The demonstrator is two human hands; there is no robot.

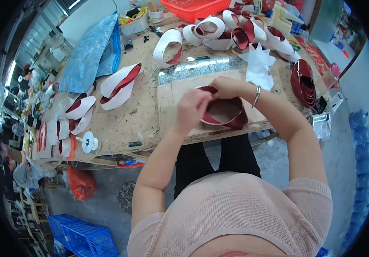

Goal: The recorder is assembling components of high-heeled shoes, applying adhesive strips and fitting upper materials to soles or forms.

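Both hands, left hand (191, 109) and right hand (226, 88), gripped the red loop (223, 115), which could have sprung open if a finger slipped.

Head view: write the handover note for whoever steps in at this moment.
Left hand: pinches the near-left rim of the red-lined loop.
Right hand: grips its far rim.
Loop rests on the cardboard sheet at the workbench edge.
Done: similar white-and-red loops lie left and at the far side.
Left: this loop is in hand; its remaining work cannot be told. A coiled red strip lies right.
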